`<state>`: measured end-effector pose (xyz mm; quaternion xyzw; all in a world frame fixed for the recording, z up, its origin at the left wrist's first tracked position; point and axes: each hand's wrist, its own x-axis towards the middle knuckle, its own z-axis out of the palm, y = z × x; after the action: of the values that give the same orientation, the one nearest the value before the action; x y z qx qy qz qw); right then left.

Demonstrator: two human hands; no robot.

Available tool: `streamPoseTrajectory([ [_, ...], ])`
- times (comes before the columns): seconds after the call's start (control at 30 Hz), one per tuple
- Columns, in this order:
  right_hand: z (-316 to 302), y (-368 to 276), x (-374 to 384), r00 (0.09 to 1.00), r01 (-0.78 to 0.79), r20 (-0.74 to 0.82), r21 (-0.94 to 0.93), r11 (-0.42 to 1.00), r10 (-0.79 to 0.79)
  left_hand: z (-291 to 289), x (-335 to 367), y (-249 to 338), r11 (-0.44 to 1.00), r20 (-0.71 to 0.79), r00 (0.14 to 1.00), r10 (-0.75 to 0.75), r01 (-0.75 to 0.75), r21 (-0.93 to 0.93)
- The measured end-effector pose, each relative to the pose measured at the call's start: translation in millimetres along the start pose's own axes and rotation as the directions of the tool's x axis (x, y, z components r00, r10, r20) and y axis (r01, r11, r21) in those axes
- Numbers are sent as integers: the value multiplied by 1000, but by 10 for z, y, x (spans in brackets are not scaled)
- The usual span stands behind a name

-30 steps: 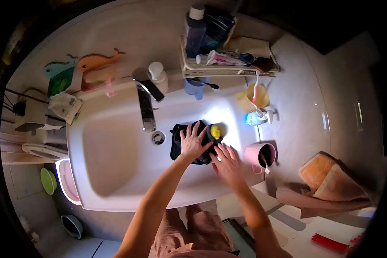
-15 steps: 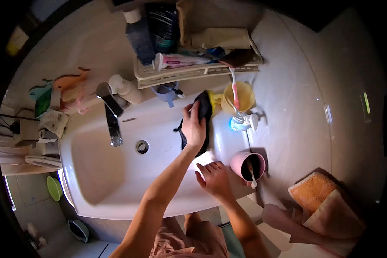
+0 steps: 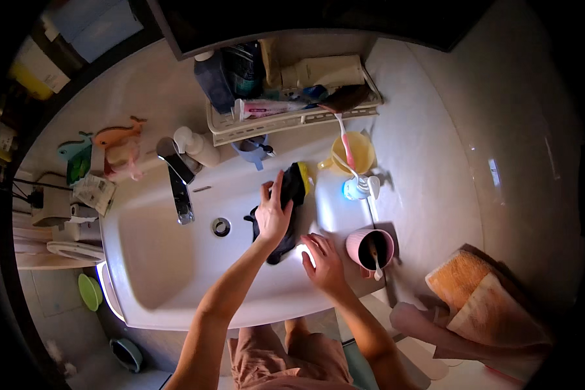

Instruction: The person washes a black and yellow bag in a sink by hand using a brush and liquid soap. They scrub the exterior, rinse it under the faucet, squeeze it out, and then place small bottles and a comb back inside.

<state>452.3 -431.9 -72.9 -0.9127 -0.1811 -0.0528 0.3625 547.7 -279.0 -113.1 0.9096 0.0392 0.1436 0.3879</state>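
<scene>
Over the white washbasin (image 3: 175,273), my left hand (image 3: 274,218) is closed on a black cloth item (image 3: 292,184) with a yellow end, possibly a sock. Its lower part lies against the basin's right slope. To the right, my right hand (image 3: 324,261) rests on the near right slope, fingers apart and slightly bent. A bright white patch shows between its thumb and forefinger; I cannot tell whether it is glare or an object. Close beside that hand lies a pink ribbed cup (image 3: 354,250), tipped toward me with a toothbrush (image 3: 376,260) inside.
A yellow mug (image 3: 361,153) with a pink toothbrush and a pump bottle (image 3: 356,188) stand right of the basin. Behind are a toiletry rack (image 3: 292,121) and blue cup (image 3: 253,151). The tap (image 3: 182,195) and drain (image 3: 221,227) lie left; an orange towel (image 3: 458,279) lies right.
My left hand has drawn the black cloth toward me and a little left, down the basin slope. My right hand has stayed near the same spot. The head view has shifted slightly.
</scene>
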Motion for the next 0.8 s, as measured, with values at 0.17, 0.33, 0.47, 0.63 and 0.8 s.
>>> streamPoseTrajectory([
  [0.17, 82, 12, -58, 999, 32, -4, -44, 999, -32, 181, 611, 369, 999, -228, 973, 31, -28, 19],
  [0.33, 44, 20, -56, 994, 90, 66, -64, 994, -86, 299, 544, 494, 968, 2, 998, 62, -60, 243],
  [0.47, 19, 59, -44, 992, 44, 121, -25, 999, -40, 199, 314, 318, 986, 131, 988, 78, -95, 134],
  [0.63, 59, -1, 57, 998, -39, -55, 30, 999, 41, -261, 680, -23, 858, 468, 814, 345, -475, 194],
  [0.8, 211, -390, 935, 962, 152, -234, 37, 988, -139, -223, 908, -321, 685, 576, 657, 486, -696, 216],
])
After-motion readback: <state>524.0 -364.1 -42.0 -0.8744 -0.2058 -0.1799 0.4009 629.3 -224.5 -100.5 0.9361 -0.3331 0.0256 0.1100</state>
